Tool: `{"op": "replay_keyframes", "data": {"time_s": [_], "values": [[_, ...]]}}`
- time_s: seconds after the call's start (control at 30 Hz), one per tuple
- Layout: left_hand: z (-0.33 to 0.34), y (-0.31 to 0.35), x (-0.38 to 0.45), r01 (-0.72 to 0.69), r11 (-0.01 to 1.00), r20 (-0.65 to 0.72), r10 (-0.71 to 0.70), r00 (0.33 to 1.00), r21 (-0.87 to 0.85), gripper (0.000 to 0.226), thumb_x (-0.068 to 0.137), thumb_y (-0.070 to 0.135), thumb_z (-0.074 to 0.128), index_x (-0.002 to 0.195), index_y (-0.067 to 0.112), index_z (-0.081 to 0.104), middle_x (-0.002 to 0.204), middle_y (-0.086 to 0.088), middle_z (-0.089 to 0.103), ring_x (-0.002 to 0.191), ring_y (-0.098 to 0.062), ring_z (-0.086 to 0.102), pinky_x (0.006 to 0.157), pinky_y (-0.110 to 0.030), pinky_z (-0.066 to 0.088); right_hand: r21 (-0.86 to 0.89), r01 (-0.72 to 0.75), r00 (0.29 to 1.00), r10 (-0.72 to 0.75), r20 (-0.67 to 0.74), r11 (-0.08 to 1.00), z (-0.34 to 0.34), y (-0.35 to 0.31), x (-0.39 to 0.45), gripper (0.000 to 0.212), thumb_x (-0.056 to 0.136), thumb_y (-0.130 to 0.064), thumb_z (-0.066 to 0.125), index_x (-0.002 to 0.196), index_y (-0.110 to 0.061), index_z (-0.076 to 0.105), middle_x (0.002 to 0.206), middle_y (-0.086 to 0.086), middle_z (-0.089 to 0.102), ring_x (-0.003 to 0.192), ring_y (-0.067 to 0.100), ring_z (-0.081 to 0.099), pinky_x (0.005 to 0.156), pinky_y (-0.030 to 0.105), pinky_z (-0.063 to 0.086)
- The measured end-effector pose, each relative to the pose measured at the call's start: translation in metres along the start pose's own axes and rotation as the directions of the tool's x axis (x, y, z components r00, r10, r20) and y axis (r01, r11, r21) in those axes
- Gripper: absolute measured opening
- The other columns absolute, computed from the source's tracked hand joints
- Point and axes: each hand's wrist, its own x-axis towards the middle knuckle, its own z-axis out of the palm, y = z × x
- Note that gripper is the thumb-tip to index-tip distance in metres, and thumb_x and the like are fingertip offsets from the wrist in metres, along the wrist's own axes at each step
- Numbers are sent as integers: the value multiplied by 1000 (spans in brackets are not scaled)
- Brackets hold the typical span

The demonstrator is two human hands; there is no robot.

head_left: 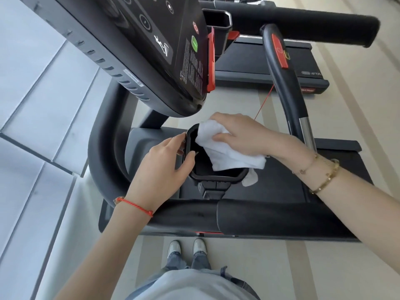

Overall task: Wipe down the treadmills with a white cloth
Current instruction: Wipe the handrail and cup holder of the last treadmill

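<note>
Two hands work under the console (134,40): left hand (160,165) grips the cup holder (216,177), right hand (242,135) presses the white cloth (225,152).

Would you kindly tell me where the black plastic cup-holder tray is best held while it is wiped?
Grip the black plastic cup-holder tray by its raised left rim, coming from the left, as the left hand does; the white cloth and right hand occupy the right side.

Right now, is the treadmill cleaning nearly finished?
Can't tell what's already clean. In hand: the right hand presses the white cloth into the black cup holder while the left hand grips its rim. Possibly left: the console, front handlebar and the second treadmill.
</note>
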Motion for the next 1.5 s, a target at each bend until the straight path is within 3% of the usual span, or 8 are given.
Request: {"op": "replay_keyframes", "data": {"time_s": [0.07,0.17,0.4,0.67,0.8,1.03,1.27,1.5], "values": [[0,0,0,-8,1000,-5,8,1000,-8,44,92,43,49,128,20,57,97,3,67,87,-14,64,78,-38,56,-117,76,997,-78,-13,990,2,-7,11,29,99,-35,48,123,-17,46,94,-1,58,85,27,53,72,40,40],[0,-2,1,-17,1000,-10,17,1000,12,38,91,45,46,119,22,58,91,10,64,82,-10,61,74,-37,56,-189,162,980,-180,-83,969,10,-13,18,27,100,-34,46,123,-18,45,113,-1,62,82,25,53,68,37,37],[1,-5,1,-22,999,-8,23,1000,31,55,90,51,44,136,23,53,102,16,62,93,-5,61,83,-22,51,18,144,987,-142,-72,989,15,16,-16,53,99,-19,46,146,-33,25,141,-9,38,121,16,39,91,37,39],[0,-2,1,-20,1000,-13,21,1000,15,40,91,45,46,125,27,56,95,14,63,86,-6,60,77,-34,55,-160,268,958,-280,-64,950,15,-10,22,33,96,-13,47,122,-31,41,125,-13,53,100,17,54,70,35,37],[0,-3,1,-4,1000,8,4,1000,13,55,90,51,43,136,23,54,104,9,66,95,-6,61,84,-35,55,-110,188,973,-201,-113,976,17,7,6,36,102,-29,40,137,-33,32,138,-12,46,117,17,47,81,37,38],[0,-4,0,15,1000,14,-15,1000,15,59,90,54,41,139,22,51,106,7,66,96,-9,62,85,-36,55,-44,154,981,-158,-110,987,17,11,-11,40,102,-22,38,141,-26,30,136,-7,41,114,22,44,90,43,42],[2,-5,0,-3,1000,-8,3,1000,22,49,90,50,44,134,28,53,99,12,65,92,-7,61,81,-35,55,-147,225,965,-241,-101,963,16,-9,15,28,103,-26,39,131,-31,40,133,-12,51,110,20,53,81,41,44],[2,-5,0,1,1000,1,-1,1000,25,56,91,52,43,139,24,51,110,9,66,98,-5,61,86,-32,55,174,79,983,-47,-178,982,27,14,-26,45,101,-16,43,143,-26,32,137,-4,38,116,19,44,90,30,34]]}}
